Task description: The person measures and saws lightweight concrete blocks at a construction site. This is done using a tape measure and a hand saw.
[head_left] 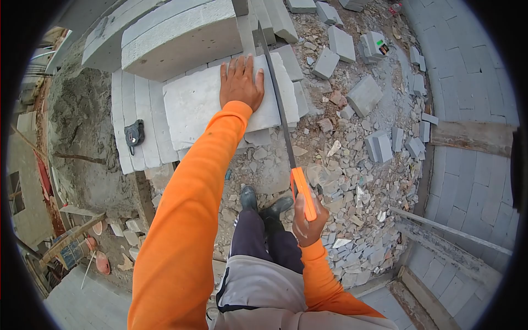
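My left hand [242,82] lies flat with spread fingers on top of a pale lightweight concrete block [192,107]. Closed around the orange handle of a hand saw [286,132] is my right hand [309,217], low in front of my body. The long dark blade runs away from me along the block's right edge, close by my left thumb. More white block pieces [289,91] show just right of the blade. Behind my left hand, a big block [184,41] rests on the stacked blocks [143,99].
A black tape measure [133,135] lies on the stack at left. Rubble [352,192] and loose block pieces [364,96] cover the ground at right, beside a grey block wall [467,66]. Grey mortar [82,132] is heaped at far left. My boots [248,198] stand among the debris.
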Demonstrator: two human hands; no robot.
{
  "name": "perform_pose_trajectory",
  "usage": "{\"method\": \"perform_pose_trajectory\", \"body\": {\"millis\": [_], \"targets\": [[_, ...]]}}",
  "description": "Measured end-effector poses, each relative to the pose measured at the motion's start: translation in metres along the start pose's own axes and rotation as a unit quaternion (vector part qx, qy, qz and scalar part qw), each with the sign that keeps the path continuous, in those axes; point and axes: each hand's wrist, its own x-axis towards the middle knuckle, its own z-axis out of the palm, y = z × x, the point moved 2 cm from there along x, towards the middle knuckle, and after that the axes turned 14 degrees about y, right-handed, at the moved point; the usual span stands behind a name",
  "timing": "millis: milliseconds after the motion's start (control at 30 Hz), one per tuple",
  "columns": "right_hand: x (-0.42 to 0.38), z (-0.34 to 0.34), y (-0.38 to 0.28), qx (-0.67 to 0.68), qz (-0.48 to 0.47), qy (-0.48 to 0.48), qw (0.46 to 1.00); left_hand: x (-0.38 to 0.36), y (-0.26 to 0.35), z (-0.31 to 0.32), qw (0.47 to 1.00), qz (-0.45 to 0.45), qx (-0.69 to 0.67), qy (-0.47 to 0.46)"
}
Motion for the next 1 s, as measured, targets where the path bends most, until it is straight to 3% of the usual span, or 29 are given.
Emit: {"method": "perform_pose_trajectory", "body": {"millis": [133,200,333,433,500,600,700,767,833,900,967,1000], "targets": [[0.038,0.029,-0.01,0.047,-0.017,-0.002,0.999,-0.003,-0.002,0.002,1.0,0.002,-0.012,-0.001],[-0.01,-0.005,0.012,0.002,0.01,0.01,1.0,0.0,-0.003,0.006,1.0,-0.003,-0.019,0.0],[-0.06,-0.032,0.043,0.016,-0.084,0.058,0.995,-0.001,-0.003,0.005,1.0,-0.003,-0.018,0.0],[0.006,0.006,0.001,0.02,0.006,0.012,1.0,-0.001,-0.002,0.003,1.0,0.0,-0.021,0.006],[0.056,0.04,-0.026,0.067,-0.007,0.006,0.998,0.0,-0.002,0.004,1.0,0.003,-0.017,0.003],[0.03,0.019,-0.015,0.018,0.002,-0.016,1.0,-0.01,-0.001,0.003,1.0,-0.001,-0.018,-0.023],[-0.063,-0.039,0.03,-0.019,-0.048,0.032,0.998,0.0,-0.002,0.003,1.0,-0.004,-0.015,-0.013],[-0.067,-0.04,0.025,-0.012,-0.065,0.035,0.997,-0.002,-0.005,0.003,1.0,-0.003,-0.01,-0.01],[-0.041,-0.021,0.026,-0.014,-0.048,0.031,0.998,0.0,-0.002,0.002,1.0,0.0,-0.014,-0.003],[0.028,0.025,-0.012,0.032,0.03,-0.016,0.999,-0.005,-0.001,0.003,1.0,-0.006,-0.016,-0.004],[0.06,0.047,-0.021,0.041,-0.055,0.012,0.998,0.006,-0.004,0.003,1.0,-0.002,-0.015,0.005],[0.059,0.05,-0.022,0.057,-0.046,0.018,0.997,0.003,-0.004,0.002,1.0,-0.002,-0.016,-0.001]]}}
